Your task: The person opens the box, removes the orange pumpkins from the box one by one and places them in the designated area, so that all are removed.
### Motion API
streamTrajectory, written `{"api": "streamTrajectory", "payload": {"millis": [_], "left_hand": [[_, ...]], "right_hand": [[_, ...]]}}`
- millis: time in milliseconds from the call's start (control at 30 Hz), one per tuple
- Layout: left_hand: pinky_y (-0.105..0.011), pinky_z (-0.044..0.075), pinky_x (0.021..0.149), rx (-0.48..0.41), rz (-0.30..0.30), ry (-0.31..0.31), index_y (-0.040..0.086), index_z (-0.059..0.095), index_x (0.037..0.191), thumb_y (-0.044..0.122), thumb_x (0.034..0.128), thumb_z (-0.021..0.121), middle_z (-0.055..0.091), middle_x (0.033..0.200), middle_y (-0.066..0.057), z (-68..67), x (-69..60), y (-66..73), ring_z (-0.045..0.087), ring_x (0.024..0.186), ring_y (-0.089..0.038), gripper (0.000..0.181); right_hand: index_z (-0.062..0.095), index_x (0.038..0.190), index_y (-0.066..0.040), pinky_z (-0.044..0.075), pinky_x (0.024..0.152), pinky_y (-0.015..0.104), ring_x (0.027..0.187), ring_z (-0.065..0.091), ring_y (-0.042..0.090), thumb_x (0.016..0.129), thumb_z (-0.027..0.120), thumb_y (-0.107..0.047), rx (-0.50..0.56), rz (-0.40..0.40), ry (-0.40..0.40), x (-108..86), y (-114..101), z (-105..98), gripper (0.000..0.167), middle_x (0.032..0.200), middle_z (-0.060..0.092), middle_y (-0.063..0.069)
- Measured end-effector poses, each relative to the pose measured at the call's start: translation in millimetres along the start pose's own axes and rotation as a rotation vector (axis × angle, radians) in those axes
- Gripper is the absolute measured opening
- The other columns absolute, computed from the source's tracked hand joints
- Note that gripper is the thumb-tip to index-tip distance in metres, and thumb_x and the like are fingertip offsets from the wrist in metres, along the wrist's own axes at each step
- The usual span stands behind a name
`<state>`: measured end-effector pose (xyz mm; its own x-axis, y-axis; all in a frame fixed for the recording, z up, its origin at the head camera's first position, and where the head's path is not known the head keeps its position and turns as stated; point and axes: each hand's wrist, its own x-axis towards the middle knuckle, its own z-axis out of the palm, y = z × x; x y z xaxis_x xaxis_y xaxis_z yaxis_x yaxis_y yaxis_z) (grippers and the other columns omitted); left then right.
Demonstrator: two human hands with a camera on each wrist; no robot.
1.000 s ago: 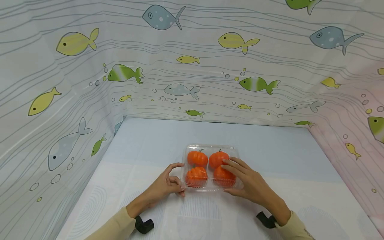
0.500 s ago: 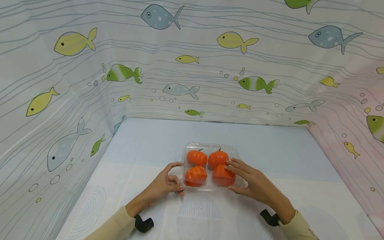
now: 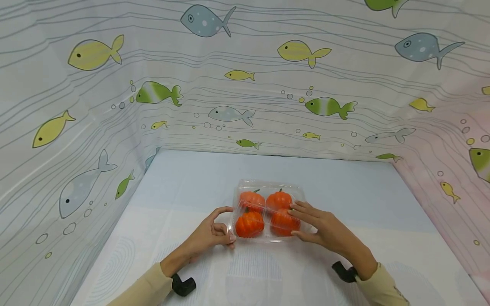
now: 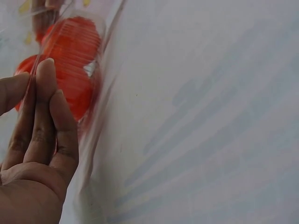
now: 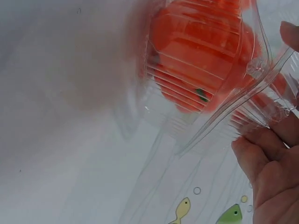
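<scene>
A clear plastic clamshell container [image 3: 268,240] lies at the middle of the table, with several small orange pumpkins [image 3: 249,224] with green stems inside. Its see-through lid [image 3: 277,185] slants over them, the front ridge higher at the left. At the left side, my left hand [image 3: 214,231] pinches the thin plastic rim between thumb and fingers, as the left wrist view shows. My right hand [image 3: 325,225] holds the right side, its thumb at the front and its fingers over the lid. In the right wrist view, thumb and fingers [image 5: 252,156] lie around the plastic edge.
A pale table [image 3: 191,178] with a faint printed pattern lies under the container. Fish-printed sheets [image 3: 268,93] rise behind it and on both sides. Black straps [image 3: 183,285] sit on both wrists by the beige sleeves.
The lid's front ridge has risen at the left and now slants across the pumpkins. My right hand has shifted slightly right along the container; my left hand has stayed in place.
</scene>
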<state>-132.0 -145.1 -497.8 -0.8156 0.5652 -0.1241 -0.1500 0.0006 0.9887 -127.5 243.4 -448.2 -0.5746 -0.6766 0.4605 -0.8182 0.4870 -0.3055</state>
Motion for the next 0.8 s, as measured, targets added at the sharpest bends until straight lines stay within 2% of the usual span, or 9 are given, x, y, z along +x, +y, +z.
{"api": "streamTrajectory", "payload": {"millis": [167, 267, 367, 467, 567, 667, 733, 800], "left_hand": [[-0.041, 0.058, 0.088, 0.009, 0.004, 0.001, 0.018, 0.031, 0.156, 0.004, 0.0904, 0.079, 0.069, 0.089, -0.019, 1.9, -0.1, 1.7, 0.074, 0.083, -0.041, 0.083], [-0.042, 0.058, 0.088, 0.002, 0.005, 0.003, 0.018, 0.031, 0.156, 0.004, 0.0907, 0.079, 0.069, 0.089, -0.019, 2.5, -0.4, 2.7, 0.073, 0.083, -0.043, 0.082], [-0.042, 0.058, 0.090, -0.008, 0.007, 0.002, 0.016, 0.030, 0.156, 0.004, 0.0912, 0.078, 0.068, 0.089, -0.019, 2.1, -0.5, 2.8, 0.073, 0.083, -0.043, 0.082], [-0.042, 0.058, 0.091, -0.012, 0.007, -0.004, 0.016, 0.029, 0.156, 0.004, 0.0916, 0.078, 0.069, 0.090, -0.018, 1.2, 0.0, 2.0, 0.074, 0.083, -0.042, 0.082], [-0.042, 0.058, 0.091, -0.010, 0.003, -0.006, 0.017, 0.028, 0.157, 0.006, 0.0918, 0.078, 0.069, 0.090, -0.017, 0.2, 0.8, 0.7, 0.074, 0.083, -0.039, 0.082], [-0.042, 0.058, 0.092, -0.013, -0.006, -0.002, 0.017, 0.028, 0.157, 0.007, 0.0918, 0.078, 0.069, 0.089, -0.016, -0.7, 1.3, 0.0, 0.075, 0.083, -0.037, 0.083], [-0.042, 0.057, 0.092, -0.021, -0.016, 0.002, 0.019, 0.029, 0.157, 0.008, 0.0917, 0.079, 0.069, 0.088, -0.015, -0.9, 1.8, -0.2, 0.075, 0.082, -0.037, 0.083], [-0.042, 0.057, 0.093, -0.025, -0.019, 0.005, 0.019, 0.029, 0.157, 0.008, 0.0917, 0.079, 0.069, 0.088, -0.015, -1.2, 2.2, -0.2, 0.075, 0.083, -0.036, 0.083]], "right_hand": [[0.063, 0.141, -0.010, 0.057, 0.089, 0.049, 0.130, 0.059, 0.037, 0.080, 0.089, -0.012, 0.024, 0.080, -0.004, 1.3, -0.6, -10.2, 0.067, 0.140, 0.063, 0.016], [0.062, 0.142, -0.011, 0.056, 0.090, 0.049, 0.133, 0.056, 0.035, 0.079, 0.090, -0.012, 0.027, 0.108, -0.012, 2.3, -0.2, -14.6, 0.069, 0.142, 0.062, 0.014], [0.062, 0.142, -0.010, 0.056, 0.090, 0.050, 0.134, 0.055, 0.035, 0.078, 0.091, -0.015, 0.026, 0.101, -0.012, 3.0, 0.7, -15.0, 0.070, 0.143, 0.061, 0.014], [0.064, 0.140, -0.009, 0.055, 0.091, 0.050, 0.132, 0.056, 0.035, 0.075, 0.093, -0.016, 0.020, 0.086, 0.020, 3.2, 1.8, -14.2, 0.072, 0.142, 0.061, 0.013], [0.065, 0.139, -0.011, 0.052, 0.099, 0.041, 0.133, 0.056, 0.032, 0.073, 0.095, -0.018, 0.013, 0.073, 0.053, 3.5, 2.8, -14.2, 0.073, 0.142, 0.062, 0.011], [0.067, 0.137, -0.013, 0.043, 0.109, 0.027, 0.132, 0.055, 0.030, 0.073, 0.095, -0.020, 0.009, 0.050, 0.097, 4.6, 3.4, -16.2, 0.070, 0.141, 0.063, 0.009], [0.069, 0.135, -0.015, 0.037, 0.112, 0.021, 0.130, 0.055, 0.029, 0.075, 0.094, -0.025, 0.004, 0.043, 0.140, 5.1, 3.9, -18.0, 0.066, 0.139, 0.064, 0.007], [0.070, 0.133, -0.015, 0.035, 0.111, 0.019, 0.128, 0.054, 0.029, 0.082, 0.088, -0.036, -0.020, 0.044, 0.183, 5.4, 4.9, -19.9, 0.058, 0.138, 0.064, 0.007]]}}
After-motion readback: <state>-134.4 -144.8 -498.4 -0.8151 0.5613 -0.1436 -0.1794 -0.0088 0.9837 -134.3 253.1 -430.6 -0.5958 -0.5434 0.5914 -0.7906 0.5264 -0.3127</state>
